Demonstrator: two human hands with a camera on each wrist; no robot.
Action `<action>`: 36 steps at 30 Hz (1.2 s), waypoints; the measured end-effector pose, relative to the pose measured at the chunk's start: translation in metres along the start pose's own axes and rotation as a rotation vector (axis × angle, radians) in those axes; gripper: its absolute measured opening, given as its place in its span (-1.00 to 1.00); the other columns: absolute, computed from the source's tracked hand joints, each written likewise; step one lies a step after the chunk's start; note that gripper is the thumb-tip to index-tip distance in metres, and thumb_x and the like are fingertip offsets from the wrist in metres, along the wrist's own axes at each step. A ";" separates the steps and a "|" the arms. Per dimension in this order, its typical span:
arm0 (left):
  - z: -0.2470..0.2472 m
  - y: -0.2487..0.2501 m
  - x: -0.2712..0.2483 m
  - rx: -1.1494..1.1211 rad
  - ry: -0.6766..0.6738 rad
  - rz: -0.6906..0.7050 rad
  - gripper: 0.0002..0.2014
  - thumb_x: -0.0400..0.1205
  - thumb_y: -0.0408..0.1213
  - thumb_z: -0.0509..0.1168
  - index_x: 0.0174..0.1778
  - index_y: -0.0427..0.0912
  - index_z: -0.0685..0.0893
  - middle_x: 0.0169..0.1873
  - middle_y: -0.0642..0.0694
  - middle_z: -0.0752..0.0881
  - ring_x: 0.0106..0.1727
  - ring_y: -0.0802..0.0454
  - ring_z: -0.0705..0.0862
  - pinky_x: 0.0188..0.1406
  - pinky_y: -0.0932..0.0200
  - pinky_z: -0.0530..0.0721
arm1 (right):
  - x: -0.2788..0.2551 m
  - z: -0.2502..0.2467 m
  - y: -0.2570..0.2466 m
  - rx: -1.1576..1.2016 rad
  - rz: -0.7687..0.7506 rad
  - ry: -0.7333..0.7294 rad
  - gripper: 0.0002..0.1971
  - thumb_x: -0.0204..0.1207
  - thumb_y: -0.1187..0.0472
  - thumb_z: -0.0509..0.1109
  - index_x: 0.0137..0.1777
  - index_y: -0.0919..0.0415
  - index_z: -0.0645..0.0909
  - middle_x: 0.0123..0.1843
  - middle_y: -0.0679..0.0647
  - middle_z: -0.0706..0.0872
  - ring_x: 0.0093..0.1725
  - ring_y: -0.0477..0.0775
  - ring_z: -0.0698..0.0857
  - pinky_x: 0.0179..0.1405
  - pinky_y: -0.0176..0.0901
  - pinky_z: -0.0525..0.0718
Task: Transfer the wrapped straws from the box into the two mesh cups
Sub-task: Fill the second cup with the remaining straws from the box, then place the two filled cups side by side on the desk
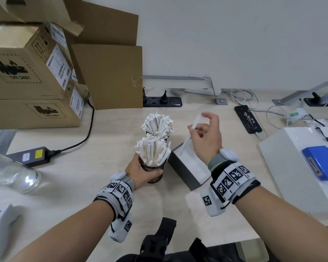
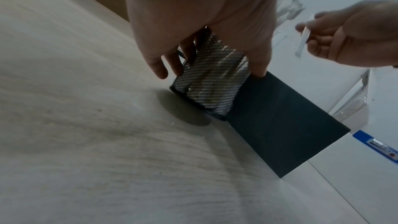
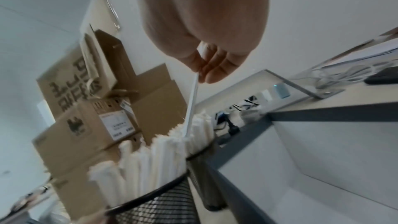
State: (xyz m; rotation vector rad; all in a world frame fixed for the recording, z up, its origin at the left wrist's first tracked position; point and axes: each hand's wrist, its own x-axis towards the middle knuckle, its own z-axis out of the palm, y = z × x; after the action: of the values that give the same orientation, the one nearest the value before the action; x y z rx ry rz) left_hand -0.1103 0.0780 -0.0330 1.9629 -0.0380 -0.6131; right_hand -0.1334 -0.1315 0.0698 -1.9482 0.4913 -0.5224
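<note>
Two black mesh cups stand on the table, both packed with white wrapped straws. My left hand grips the near mesh cup around its wall; the left wrist view shows the fingers curled round this cup. The far mesh cup stands just behind it. To the right lies the grey box, open, with a white lining and a few straws inside. My right hand hovers above the box and pinches one wrapped straw; in the right wrist view that straw hangs down toward the near cup's straws.
Stacked cardboard boxes fill the back left. A black power adapter with its cable and a glass jar lie left. A power strip, a phone, cables and a white device with a blue pack sit right.
</note>
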 end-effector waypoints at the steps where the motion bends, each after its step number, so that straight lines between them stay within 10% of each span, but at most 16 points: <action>1: -0.002 0.000 -0.001 0.005 0.021 0.018 -0.18 0.27 -0.03 0.70 0.40 -0.06 0.46 0.11 0.11 0.66 0.17 0.07 0.63 0.21 0.19 0.55 | 0.000 0.004 -0.009 0.067 -0.040 -0.027 -0.52 0.54 0.29 0.40 0.32 -0.17 0.34 -0.17 -0.04 0.80 -0.30 -0.13 0.70 -0.20 -0.31 0.64; 5: -0.015 0.005 -0.007 0.008 0.007 0.066 -0.01 0.10 0.37 0.46 0.45 0.02 0.49 0.16 0.10 0.69 0.20 0.06 0.67 0.21 0.17 0.58 | -0.004 0.027 -0.033 0.169 -0.134 -0.139 -0.50 0.52 0.31 0.37 0.34 -0.24 0.46 -0.14 -0.01 0.84 -0.20 0.04 0.80 -0.08 0.01 0.79; 11: -0.035 0.013 -0.019 0.046 -0.005 0.141 -0.05 0.12 0.33 0.46 0.46 0.06 0.48 0.21 0.13 0.71 0.23 0.09 0.68 0.22 0.15 0.60 | -0.015 0.058 -0.042 0.032 -0.185 -0.218 -0.72 0.52 0.21 0.43 0.17 -0.10 0.59 -0.30 -0.04 0.79 -0.33 -0.12 0.69 -0.15 -0.16 0.69; 15: -0.041 0.021 -0.022 0.015 0.039 0.175 -0.15 0.10 0.26 0.50 0.34 0.23 0.43 0.06 0.33 0.67 0.10 0.25 0.67 0.03 0.30 0.55 | -0.030 0.073 -0.033 -0.328 -0.319 -0.328 -0.79 0.44 -0.01 0.48 0.03 -0.01 0.78 0.21 -0.03 0.73 0.26 0.03 0.57 0.34 -0.07 0.47; 19: -0.054 0.018 -0.017 0.032 0.075 0.169 -0.23 0.15 0.19 0.59 0.25 0.24 0.43 0.04 0.32 0.69 0.09 0.26 0.69 0.08 0.18 0.67 | -0.024 0.076 -0.042 -0.278 -0.486 -0.237 -0.36 0.45 -0.22 0.33 0.46 0.13 0.54 0.54 0.15 0.45 0.53 0.14 0.40 0.50 -0.02 0.31; 25: -0.060 0.012 -0.010 0.062 0.087 0.202 -0.34 0.20 -0.02 0.60 0.20 0.09 0.52 -0.09 0.30 0.71 0.01 0.23 0.75 -0.17 0.44 0.66 | -0.043 0.093 -0.036 -0.549 -0.595 -0.671 -0.07 0.48 -0.45 0.02 0.68 0.20 0.08 0.72 0.13 0.12 0.70 0.14 0.05 0.66 0.05 0.05; 31: -0.076 -0.008 0.009 -0.275 0.221 0.145 -0.32 0.20 -0.35 0.62 0.18 0.07 0.50 0.04 0.01 0.78 0.07 0.26 0.77 0.15 0.26 0.72 | -0.017 0.102 -0.018 -0.185 0.055 -0.037 -0.12 0.50 -0.21 0.37 0.64 0.26 0.10 0.66 0.22 0.18 0.65 0.19 0.16 0.59 -0.07 0.12; 33: -0.082 -0.013 0.016 -0.280 0.292 0.130 -0.25 0.09 -0.20 0.64 0.22 0.06 0.55 0.09 -0.05 0.80 0.15 0.05 0.78 0.20 0.00 0.74 | -0.013 0.108 -0.011 -0.137 0.309 -0.005 0.05 0.39 -0.19 0.51 0.68 0.26 -0.01 0.68 0.22 0.11 0.67 0.18 0.11 0.63 0.05 0.14; 36: -0.088 -0.013 0.022 -0.233 0.361 0.118 -0.23 0.08 -0.17 0.65 0.25 -0.06 0.56 0.06 -0.08 0.78 0.08 0.02 0.76 0.05 0.26 0.66 | -0.016 0.119 0.001 -0.100 0.438 -0.055 0.22 0.26 -0.13 0.63 0.69 0.22 -0.14 0.68 0.18 0.07 0.67 0.15 0.09 0.64 0.06 0.16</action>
State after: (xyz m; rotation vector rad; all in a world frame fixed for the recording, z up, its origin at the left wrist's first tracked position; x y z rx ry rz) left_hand -0.0564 0.1512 -0.0234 1.8023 0.1354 -0.1711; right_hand -0.0799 -0.0361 0.0204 -1.8669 0.8940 -0.1657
